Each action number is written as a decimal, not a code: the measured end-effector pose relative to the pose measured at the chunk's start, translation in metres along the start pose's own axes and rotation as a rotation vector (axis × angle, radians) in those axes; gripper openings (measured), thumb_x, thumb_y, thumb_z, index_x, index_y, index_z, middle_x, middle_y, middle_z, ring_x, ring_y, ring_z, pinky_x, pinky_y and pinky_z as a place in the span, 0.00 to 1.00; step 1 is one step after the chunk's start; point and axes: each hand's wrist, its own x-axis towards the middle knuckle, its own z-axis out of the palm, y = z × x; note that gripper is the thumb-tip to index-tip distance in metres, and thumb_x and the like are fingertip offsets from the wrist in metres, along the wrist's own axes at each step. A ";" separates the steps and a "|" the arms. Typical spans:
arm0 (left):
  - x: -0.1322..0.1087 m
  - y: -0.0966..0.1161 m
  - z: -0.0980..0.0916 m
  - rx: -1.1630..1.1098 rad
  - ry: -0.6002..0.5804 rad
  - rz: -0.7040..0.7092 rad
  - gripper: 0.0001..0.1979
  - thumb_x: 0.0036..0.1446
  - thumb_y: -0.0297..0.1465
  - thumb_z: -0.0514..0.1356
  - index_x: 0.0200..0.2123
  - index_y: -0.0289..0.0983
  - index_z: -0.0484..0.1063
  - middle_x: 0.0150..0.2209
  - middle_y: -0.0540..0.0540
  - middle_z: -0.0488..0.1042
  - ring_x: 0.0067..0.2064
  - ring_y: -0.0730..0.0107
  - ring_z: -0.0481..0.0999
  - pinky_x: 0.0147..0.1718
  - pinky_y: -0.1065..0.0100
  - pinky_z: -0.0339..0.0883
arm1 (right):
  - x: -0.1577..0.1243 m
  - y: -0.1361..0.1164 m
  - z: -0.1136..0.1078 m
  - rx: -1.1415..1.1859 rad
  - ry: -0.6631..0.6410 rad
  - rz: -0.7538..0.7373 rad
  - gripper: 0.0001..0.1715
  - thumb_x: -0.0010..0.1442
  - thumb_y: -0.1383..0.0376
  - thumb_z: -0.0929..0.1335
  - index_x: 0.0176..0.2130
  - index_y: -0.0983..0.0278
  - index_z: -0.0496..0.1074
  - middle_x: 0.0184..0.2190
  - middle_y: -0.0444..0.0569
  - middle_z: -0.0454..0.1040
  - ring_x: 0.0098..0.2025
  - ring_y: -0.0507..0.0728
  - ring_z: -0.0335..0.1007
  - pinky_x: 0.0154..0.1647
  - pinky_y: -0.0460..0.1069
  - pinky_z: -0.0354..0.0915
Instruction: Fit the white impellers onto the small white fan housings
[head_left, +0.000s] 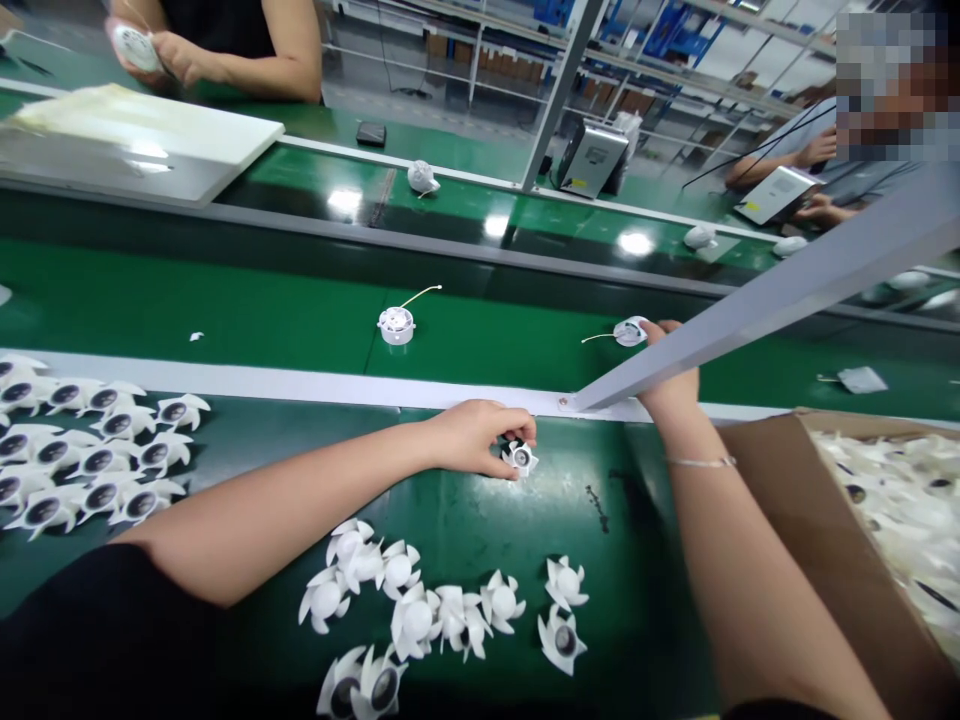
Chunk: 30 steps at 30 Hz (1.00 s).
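**A:** Left hand (480, 437)?
**B:** Pinching a fan blade (520, 457) at its fingertips, just above the table (622, 560).
**A:** Right hand (670, 375)?
**B:** Reaching onto the belt (300, 320), fingers touching a round housing (630, 331). Cannot tell whether it is gripping.
**A:** Step?
**B:** Pickup, I am judging. The next move is calling for a firm grip, with the wire (596, 338) trailing free.
**A:** Obstructions?
**B:** A grey bar (787, 290) is crossing directly over the right hand. A carton (810, 500) is sitting right of its wrist. Loose blades (420, 610) are lying behind the left hand.

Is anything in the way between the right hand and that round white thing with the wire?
No. The right hand touches the round white part; the grey bar only crosses over the hand's back.
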 end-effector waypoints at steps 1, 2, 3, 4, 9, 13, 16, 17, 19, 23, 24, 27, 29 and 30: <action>0.000 0.000 0.000 0.002 -0.002 0.003 0.21 0.47 0.33 0.70 0.46 0.42 0.71 0.45 0.49 0.77 0.47 0.68 0.75 0.38 0.72 0.68 | 0.013 0.002 0.008 0.014 -0.030 -0.037 0.14 0.59 0.64 0.65 0.44 0.64 0.73 0.52 0.60 0.70 0.55 0.64 0.59 0.51 0.58 0.58; 0.000 -0.001 0.000 0.003 -0.006 0.007 0.21 0.48 0.33 0.70 0.46 0.42 0.71 0.45 0.48 0.77 0.47 0.68 0.75 0.38 0.72 0.68 | 0.025 0.003 0.015 0.022 -0.044 -0.063 0.12 0.59 0.64 0.66 0.43 0.63 0.74 0.53 0.59 0.69 0.56 0.63 0.58 0.53 0.58 0.57; 0.000 -0.001 -0.001 0.002 -0.014 0.013 0.21 0.48 0.33 0.70 0.46 0.42 0.71 0.46 0.48 0.77 0.47 0.68 0.75 0.38 0.72 0.68 | 0.035 0.004 0.022 0.031 -0.058 -0.083 0.11 0.59 0.65 0.66 0.42 0.63 0.74 0.53 0.58 0.70 0.56 0.63 0.57 0.54 0.58 0.56; -0.001 -0.001 -0.001 0.001 -0.022 0.019 0.21 0.48 0.33 0.70 0.46 0.42 0.71 0.46 0.48 0.77 0.47 0.67 0.75 0.39 0.71 0.68 | 0.042 0.005 0.026 0.045 -0.081 -0.102 0.09 0.58 0.65 0.66 0.40 0.64 0.74 0.52 0.58 0.70 0.56 0.62 0.58 0.54 0.58 0.56; -0.001 0.000 -0.003 -0.013 -0.036 0.015 0.21 0.49 0.32 0.69 0.47 0.42 0.70 0.46 0.48 0.77 0.48 0.68 0.75 0.40 0.71 0.68 | 0.039 0.009 0.019 0.127 0.012 -0.012 0.08 0.57 0.64 0.68 0.37 0.64 0.74 0.47 0.59 0.72 0.52 0.62 0.64 0.55 0.58 0.56; 0.000 0.003 -0.004 0.004 -0.032 0.017 0.21 0.48 0.32 0.69 0.47 0.42 0.71 0.45 0.49 0.77 0.47 0.67 0.75 0.39 0.71 0.67 | -0.025 -0.003 -0.012 0.168 0.250 0.172 0.12 0.55 0.61 0.71 0.40 0.63 0.72 0.41 0.59 0.73 0.49 0.67 0.68 0.51 0.61 0.60; -0.001 0.005 -0.004 0.020 -0.014 0.019 0.25 0.46 0.36 0.71 0.48 0.42 0.72 0.45 0.48 0.77 0.46 0.65 0.75 0.39 0.70 0.67 | -0.094 -0.033 -0.031 0.235 0.413 0.277 0.27 0.59 0.58 0.71 0.54 0.64 0.63 0.45 0.60 0.72 0.43 0.64 0.73 0.44 0.59 0.66; 0.000 0.006 -0.004 0.006 -0.001 0.016 0.26 0.46 0.38 0.71 0.49 0.42 0.72 0.45 0.47 0.76 0.46 0.65 0.75 0.38 0.70 0.67 | -0.115 -0.046 -0.034 0.401 0.503 0.316 0.28 0.58 0.58 0.72 0.54 0.63 0.63 0.45 0.58 0.73 0.43 0.63 0.74 0.45 0.59 0.68; 0.000 0.006 -0.004 -0.059 0.034 -0.017 0.25 0.50 0.41 0.69 0.50 0.41 0.72 0.44 0.46 0.76 0.42 0.68 0.75 0.36 0.70 0.68 | -0.151 -0.074 -0.036 0.610 0.528 0.288 0.22 0.56 0.59 0.74 0.47 0.62 0.67 0.49 0.57 0.72 0.49 0.63 0.74 0.49 0.59 0.69; 0.001 0.005 -0.003 -0.216 0.097 -0.131 0.17 0.60 0.42 0.62 0.46 0.37 0.73 0.37 0.48 0.75 0.29 0.78 0.71 0.29 0.73 0.65 | -0.181 -0.118 -0.033 0.664 0.271 0.088 0.13 0.54 0.62 0.75 0.39 0.61 0.72 0.52 0.55 0.72 0.57 0.65 0.70 0.54 0.63 0.69; 0.001 0.005 -0.003 -0.226 0.109 -0.135 0.16 0.60 0.42 0.61 0.45 0.36 0.73 0.36 0.48 0.75 0.28 0.79 0.70 0.27 0.74 0.64 | -0.182 -0.123 -0.033 0.635 0.238 0.059 0.12 0.54 0.63 0.75 0.39 0.61 0.73 0.51 0.55 0.73 0.56 0.65 0.71 0.53 0.63 0.70; -0.001 0.006 -0.002 -0.144 0.117 0.025 0.13 0.59 0.40 0.63 0.41 0.36 0.76 0.38 0.46 0.76 0.34 0.74 0.73 0.30 0.73 0.66 | -0.178 -0.126 -0.034 0.573 0.229 0.023 0.13 0.54 0.64 0.75 0.40 0.61 0.74 0.52 0.55 0.73 0.53 0.63 0.72 0.50 0.61 0.72; -0.003 0.005 0.000 -0.024 0.095 0.212 0.10 0.59 0.38 0.64 0.40 0.38 0.77 0.41 0.44 0.77 0.40 0.71 0.76 0.39 0.70 0.68 | -0.175 -0.123 -0.034 0.588 0.260 0.044 0.13 0.54 0.64 0.75 0.41 0.61 0.73 0.51 0.55 0.73 0.52 0.63 0.72 0.48 0.60 0.73; -0.003 0.005 0.001 0.040 0.083 0.283 0.09 0.59 0.37 0.63 0.40 0.39 0.78 0.42 0.44 0.77 0.42 0.70 0.76 0.42 0.69 0.68 | -0.175 -0.121 -0.033 0.608 0.273 0.062 0.13 0.55 0.63 0.75 0.41 0.61 0.73 0.51 0.55 0.73 0.52 0.63 0.72 0.47 0.59 0.74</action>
